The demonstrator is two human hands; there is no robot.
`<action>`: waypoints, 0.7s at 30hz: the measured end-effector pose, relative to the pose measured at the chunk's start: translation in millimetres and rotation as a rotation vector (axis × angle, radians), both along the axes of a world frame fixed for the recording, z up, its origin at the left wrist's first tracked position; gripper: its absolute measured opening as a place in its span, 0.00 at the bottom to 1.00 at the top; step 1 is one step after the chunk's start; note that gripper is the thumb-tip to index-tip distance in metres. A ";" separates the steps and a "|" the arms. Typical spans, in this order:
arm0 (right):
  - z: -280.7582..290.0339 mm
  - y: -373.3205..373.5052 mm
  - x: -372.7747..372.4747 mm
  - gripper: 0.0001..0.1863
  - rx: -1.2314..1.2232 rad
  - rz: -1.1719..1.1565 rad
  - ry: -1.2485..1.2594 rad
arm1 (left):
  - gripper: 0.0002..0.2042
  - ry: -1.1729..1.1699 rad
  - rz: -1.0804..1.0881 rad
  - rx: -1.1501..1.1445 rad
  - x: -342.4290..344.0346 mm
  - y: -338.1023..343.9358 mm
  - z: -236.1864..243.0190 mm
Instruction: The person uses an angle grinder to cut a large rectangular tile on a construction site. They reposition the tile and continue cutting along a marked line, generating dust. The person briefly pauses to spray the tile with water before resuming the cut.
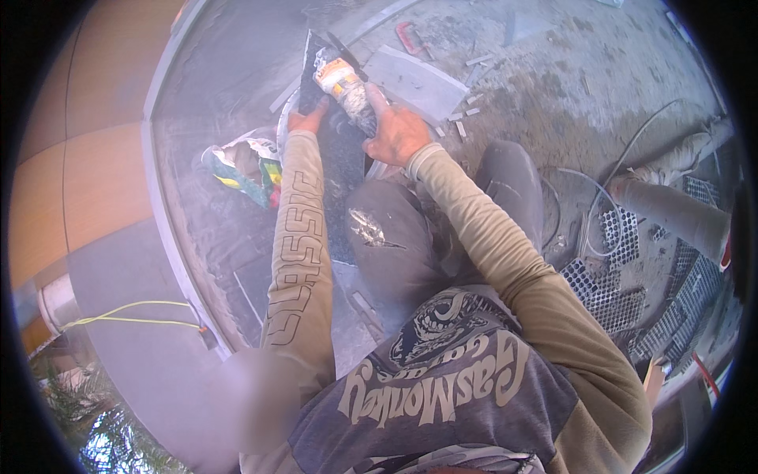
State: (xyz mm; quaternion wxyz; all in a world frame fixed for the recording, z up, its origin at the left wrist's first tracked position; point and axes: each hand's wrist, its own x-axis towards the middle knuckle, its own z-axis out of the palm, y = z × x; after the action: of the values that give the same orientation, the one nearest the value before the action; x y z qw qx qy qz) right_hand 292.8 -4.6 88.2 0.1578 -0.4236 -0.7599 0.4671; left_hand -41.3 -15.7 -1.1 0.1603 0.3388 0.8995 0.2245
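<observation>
My right hand (399,134) is wrapped around the rear of a dust-coated angle grinder (339,81) with orange and yellow patches on its body. The grinder lies over a dark speckled stone slab (341,170), its front end pointing away from me. Its disc is hard to make out through the haze. My left hand (309,118) grips the slab's left edge, thumb on top, beside the grinder; the fingers beneath are hidden. Close to my left forearm is a crumpled green, white and yellow bag (245,167), open at the top.
A pale flat panel (418,83) and a red tool (409,38) lie beyond my right hand, with small offcuts nearby. Right of my knees are a thin hose (588,229), a thick grey tube (671,215) and perforated mats (608,296). A pale raised edge (150,150) borders the left.
</observation>
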 end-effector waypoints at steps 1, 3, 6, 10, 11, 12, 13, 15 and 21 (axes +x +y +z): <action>-0.2 0.2 2.4 0.57 -0.003 0.000 -0.011 | 0.43 -0.015 -0.005 0.002 4.1 1.9 -2.5; -6.3 2.8 12.0 0.57 -0.007 0.005 -0.052 | 0.43 -0.131 -0.029 -0.006 30.8 7.5 0.9; -5.6 -1.2 14.7 0.57 -0.005 0.008 -0.016 | 0.50 -0.146 -0.031 -0.067 23.7 3.9 9.3; -12.6 -9.5 20.8 0.55 0.040 -0.038 0.039 | 0.46 -0.071 -0.036 -0.086 28.5 5.3 14.5; -13.7 -10.6 24.5 0.55 0.029 -0.047 0.047 | 0.45 -0.093 -0.038 -0.084 35.0 6.2 15.4; -14.3 -11.7 28.8 0.55 0.019 -0.055 0.055 | 0.45 -0.115 -0.039 -0.082 41.9 6.9 16.0; -10.9 -14.0 29.3 0.55 0.010 -0.058 0.075 | 0.45 -0.101 -0.039 -0.077 37.2 5.3 16.6; -11.4 -22.9 27.0 0.53 0.082 -0.097 0.132 | 0.46 -0.074 -0.034 -0.066 27.5 -0.1 17.0; -8.7 -41.0 41.5 0.52 -0.080 -0.156 0.229 | 0.40 0.297 0.137 -0.010 45.8 -11.3 28.1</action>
State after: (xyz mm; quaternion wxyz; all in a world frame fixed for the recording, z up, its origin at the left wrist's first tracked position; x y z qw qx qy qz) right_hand 334.4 -45.6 79.5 0.2624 -0.4314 -0.6823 0.5287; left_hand 4.5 -27.1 27.0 0.0118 0.3055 0.9354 0.1777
